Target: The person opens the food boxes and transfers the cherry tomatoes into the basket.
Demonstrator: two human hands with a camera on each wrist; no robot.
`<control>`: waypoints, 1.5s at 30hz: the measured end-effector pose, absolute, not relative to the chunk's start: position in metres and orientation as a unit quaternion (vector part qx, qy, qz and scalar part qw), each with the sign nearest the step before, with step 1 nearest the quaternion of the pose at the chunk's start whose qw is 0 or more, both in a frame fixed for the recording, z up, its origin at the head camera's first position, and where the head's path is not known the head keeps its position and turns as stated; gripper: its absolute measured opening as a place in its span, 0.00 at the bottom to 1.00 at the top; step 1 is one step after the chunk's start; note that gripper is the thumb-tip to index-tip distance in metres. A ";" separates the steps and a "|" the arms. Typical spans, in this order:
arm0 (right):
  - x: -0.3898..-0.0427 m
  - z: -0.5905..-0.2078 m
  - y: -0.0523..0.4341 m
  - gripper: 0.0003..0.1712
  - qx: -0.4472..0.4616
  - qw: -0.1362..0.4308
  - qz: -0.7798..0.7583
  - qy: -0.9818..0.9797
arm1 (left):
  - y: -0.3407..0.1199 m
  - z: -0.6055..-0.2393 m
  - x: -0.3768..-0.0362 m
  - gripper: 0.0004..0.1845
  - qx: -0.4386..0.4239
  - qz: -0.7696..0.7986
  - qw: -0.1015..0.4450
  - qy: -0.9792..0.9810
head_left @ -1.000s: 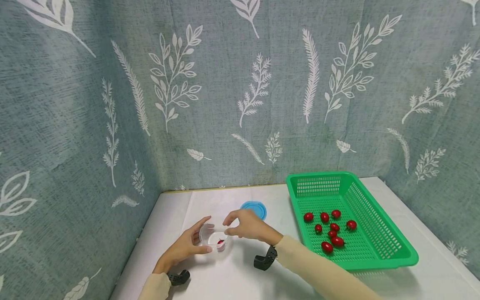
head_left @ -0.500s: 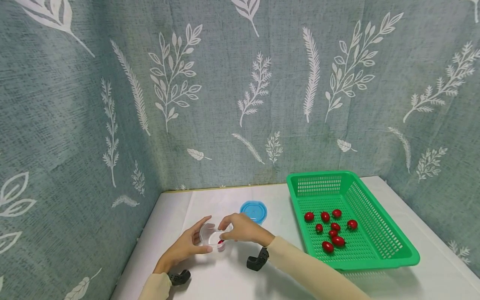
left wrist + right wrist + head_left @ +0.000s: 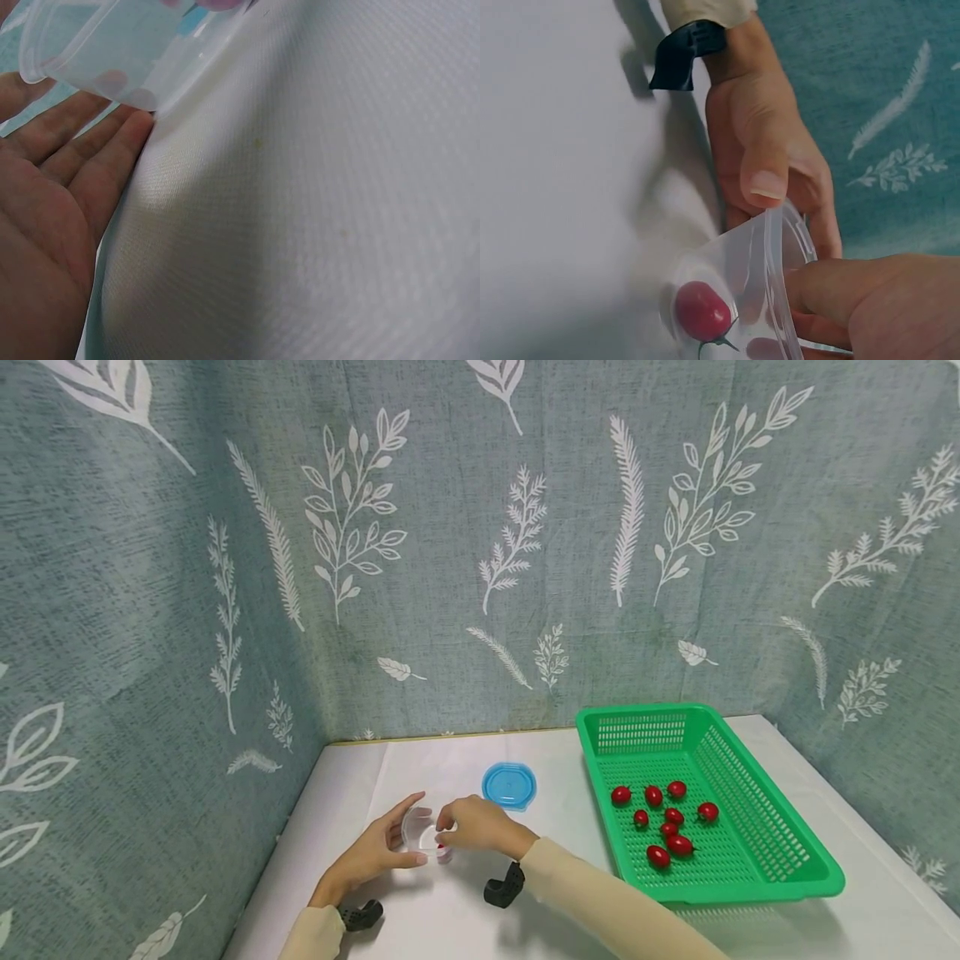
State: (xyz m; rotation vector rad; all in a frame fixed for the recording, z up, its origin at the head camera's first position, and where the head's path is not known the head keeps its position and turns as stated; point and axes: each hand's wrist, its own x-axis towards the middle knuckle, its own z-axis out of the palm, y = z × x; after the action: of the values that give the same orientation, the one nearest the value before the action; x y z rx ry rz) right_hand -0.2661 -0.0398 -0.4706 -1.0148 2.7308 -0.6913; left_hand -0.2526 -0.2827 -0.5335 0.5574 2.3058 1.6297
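A clear plastic tub (image 3: 427,840) stands on the white table at the left, with my left hand (image 3: 372,850) gripping its side. In the right wrist view the left thumb (image 3: 766,176) lies on the rim and the fingers go round behind. One cherry tomato (image 3: 703,310) with a green stem shows at the tub's bottom through the clear wall. My right hand (image 3: 483,825) reaches over the rim from the right, fingers (image 3: 825,289) dipping inside. Their tips are hidden, so I cannot tell whether they pinch anything.
A blue lid (image 3: 509,786) lies on the table behind the right hand. On the right is a green perforated basket (image 3: 750,890) with several cherry tomatoes (image 3: 679,845) spread over its floor. A patterned grey-green curtain (image 3: 450,568) hangs behind and at the sides.
My right hand has moved slightly left and down, from above the rim to inside the tub, uncovering the whole blue lid. The left hand and the tub stay where they were.
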 end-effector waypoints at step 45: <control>-0.264 -0.477 -0.045 0.12 -0.287 0.227 -0.379 0.850 | -0.282 -0.535 -0.252 0.55 0.184 0.558 0.133 0.798</control>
State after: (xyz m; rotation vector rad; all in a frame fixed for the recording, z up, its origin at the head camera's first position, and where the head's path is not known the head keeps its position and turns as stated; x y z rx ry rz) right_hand -0.2645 -0.0452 -0.4771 -0.7905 2.3417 -1.0455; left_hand -0.2522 -0.2819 -0.5351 0.5336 2.3154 1.6189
